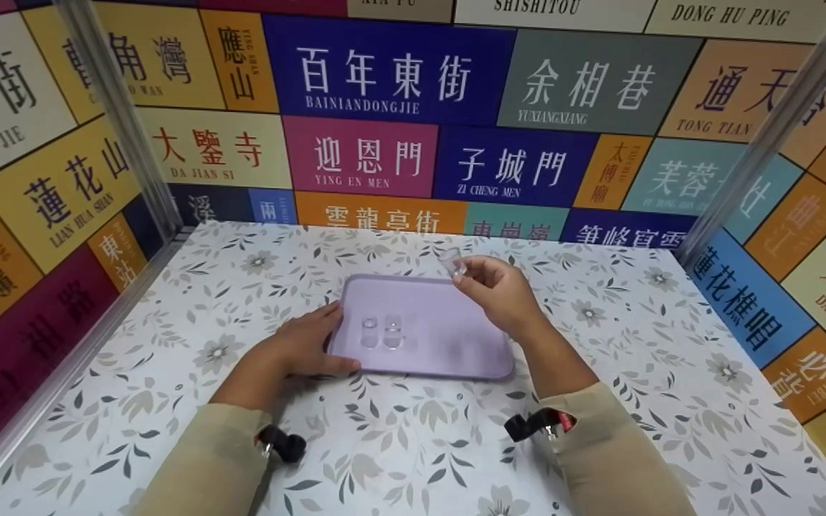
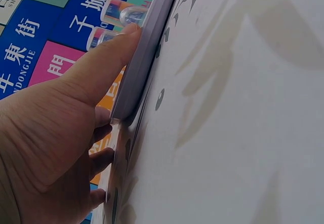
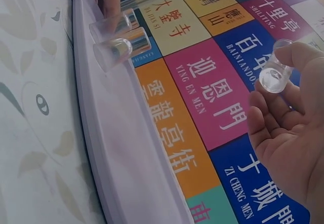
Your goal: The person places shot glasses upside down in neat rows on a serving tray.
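Observation:
A small clear shot glass [image 3: 276, 77] is pinched between the thumb and fingers of my right hand [image 1: 495, 287], raised over the far edge of the lilac tray [image 1: 449, 369]. The right wrist view shows its thick base tilted toward the camera. Two similar glasses [image 1: 370, 333] [image 1: 393, 333] stand upright side by side in the left part of the tray. My left hand [image 1: 305, 344] rests at the tray's near left corner. Its thumb [image 2: 109, 57] lies straight along the near rim, while the other fingers reach along the left side, partly hidden in the left wrist view.
Under the tray, a white cloth [image 1: 241, 301] with grey leaves and flowers covers the table. Colourful panels [image 1: 391, 72] with lettering enclose the back and sides, with metal posts [image 1: 133, 122] at the corners. Black straps [image 1: 280, 443] sit on both sleeves.

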`<state>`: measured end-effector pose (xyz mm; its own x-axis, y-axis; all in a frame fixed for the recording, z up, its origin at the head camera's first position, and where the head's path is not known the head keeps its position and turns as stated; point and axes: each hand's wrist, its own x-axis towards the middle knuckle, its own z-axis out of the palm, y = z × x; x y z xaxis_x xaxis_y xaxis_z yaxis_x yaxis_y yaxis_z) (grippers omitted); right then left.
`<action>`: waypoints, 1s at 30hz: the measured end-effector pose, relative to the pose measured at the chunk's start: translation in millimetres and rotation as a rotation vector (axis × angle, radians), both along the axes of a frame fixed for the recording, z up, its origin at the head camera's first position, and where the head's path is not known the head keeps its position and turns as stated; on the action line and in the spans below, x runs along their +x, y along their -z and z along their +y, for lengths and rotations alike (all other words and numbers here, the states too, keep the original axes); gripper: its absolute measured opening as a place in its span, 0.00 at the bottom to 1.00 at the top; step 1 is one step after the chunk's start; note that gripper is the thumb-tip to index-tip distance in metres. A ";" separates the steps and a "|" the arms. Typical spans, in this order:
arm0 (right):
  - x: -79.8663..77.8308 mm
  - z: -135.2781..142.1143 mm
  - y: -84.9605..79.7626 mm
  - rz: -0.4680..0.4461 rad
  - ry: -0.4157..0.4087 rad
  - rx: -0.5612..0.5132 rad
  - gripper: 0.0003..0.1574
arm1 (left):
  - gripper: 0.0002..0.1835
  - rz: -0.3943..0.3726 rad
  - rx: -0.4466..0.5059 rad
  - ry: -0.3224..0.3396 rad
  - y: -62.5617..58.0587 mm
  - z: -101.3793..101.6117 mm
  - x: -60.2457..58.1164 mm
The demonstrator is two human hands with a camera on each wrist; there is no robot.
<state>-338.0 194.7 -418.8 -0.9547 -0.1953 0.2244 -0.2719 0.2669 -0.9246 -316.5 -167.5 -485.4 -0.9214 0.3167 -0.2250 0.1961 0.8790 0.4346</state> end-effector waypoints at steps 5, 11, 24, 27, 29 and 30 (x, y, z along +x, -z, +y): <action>-1.5 0.1 2.4 0.012 0.008 0.026 0.24 | 0.70 -0.007 0.005 -0.008 -0.2 0.6 0.8; -5.8 2.0 7.4 0.051 0.024 0.025 0.26 | 0.71 -0.006 0.010 -0.006 -0.7 1.2 1.1; -10.2 -6.3 8.7 0.019 0.031 -0.043 0.26 | 0.70 -0.010 0.013 -0.020 1.4 -0.9 1.6; -8.9 -11.8 6.7 0.025 0.012 -0.051 0.25 | 0.70 -0.008 0.009 -0.018 2.2 -0.6 0.8; -8.4 -16.0 5.9 0.026 0.005 -0.037 0.25 | 0.70 -0.007 0.013 -0.016 2.6 -0.4 0.3; -8.1 -18.1 5.6 0.028 0.004 -0.030 0.25 | 0.70 -0.005 0.014 -0.014 2.6 -0.1 0.2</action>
